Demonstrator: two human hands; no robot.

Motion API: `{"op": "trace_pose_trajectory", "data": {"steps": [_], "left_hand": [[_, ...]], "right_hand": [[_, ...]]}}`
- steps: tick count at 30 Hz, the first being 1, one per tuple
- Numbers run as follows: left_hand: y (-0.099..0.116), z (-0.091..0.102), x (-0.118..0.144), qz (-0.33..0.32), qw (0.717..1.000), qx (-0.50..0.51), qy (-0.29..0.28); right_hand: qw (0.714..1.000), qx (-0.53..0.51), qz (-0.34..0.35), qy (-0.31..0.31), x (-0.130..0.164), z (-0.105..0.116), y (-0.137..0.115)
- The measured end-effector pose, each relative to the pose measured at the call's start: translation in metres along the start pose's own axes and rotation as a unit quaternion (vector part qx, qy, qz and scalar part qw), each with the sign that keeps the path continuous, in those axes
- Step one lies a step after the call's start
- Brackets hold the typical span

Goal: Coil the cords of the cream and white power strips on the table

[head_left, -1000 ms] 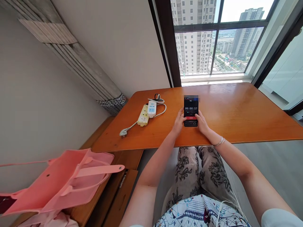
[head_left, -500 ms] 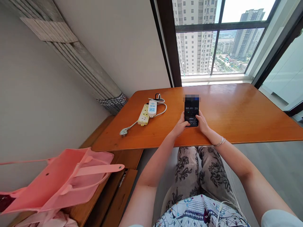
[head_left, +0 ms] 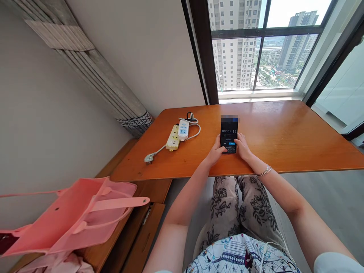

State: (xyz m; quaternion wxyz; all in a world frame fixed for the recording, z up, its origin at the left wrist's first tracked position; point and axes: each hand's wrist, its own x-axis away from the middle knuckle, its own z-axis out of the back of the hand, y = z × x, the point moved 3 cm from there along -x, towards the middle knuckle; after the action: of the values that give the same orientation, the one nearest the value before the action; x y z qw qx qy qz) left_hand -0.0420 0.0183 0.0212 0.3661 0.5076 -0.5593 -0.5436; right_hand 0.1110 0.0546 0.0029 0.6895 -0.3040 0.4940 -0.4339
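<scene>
Together, both hands grip a black rectangular smartphone (head_left: pixel 229 135) near the front edge of the glossy orange-brown wooden worktop (head_left: pixel 284 136). The left hand (head_left: pixel 216 153) wraps its lower left corner, thumb laid across the bottom of the lit screen (a timer shows there), while the right hand (head_left: pixel 242 146) clasps the right side. Well apart to the left lie a yellow power strip (head_left: pixel 172 139) and a white-and-blue power strip (head_left: pixel 183 129), just beside each other.

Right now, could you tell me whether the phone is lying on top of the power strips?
No, the phone is held by both hands, well apart from the power strips.
</scene>
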Motion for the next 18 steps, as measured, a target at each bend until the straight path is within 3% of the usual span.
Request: {"op": "trace_pose_trajectory", "data": {"steps": [9, 18], "left_hand": [[0.004, 0.003, 0.001, -0.009, 1.0, 0.002, 0.016], [0.001, 0.001, 0.0, -0.032, 0.999, -0.002, 0.02]], "right_hand": [[0.998, 0.011, 0.032, -0.046, 0.005, -0.002, -0.012], [0.999, -0.01, 0.053, -0.004, 0.005, 0.004, -0.016]]}}
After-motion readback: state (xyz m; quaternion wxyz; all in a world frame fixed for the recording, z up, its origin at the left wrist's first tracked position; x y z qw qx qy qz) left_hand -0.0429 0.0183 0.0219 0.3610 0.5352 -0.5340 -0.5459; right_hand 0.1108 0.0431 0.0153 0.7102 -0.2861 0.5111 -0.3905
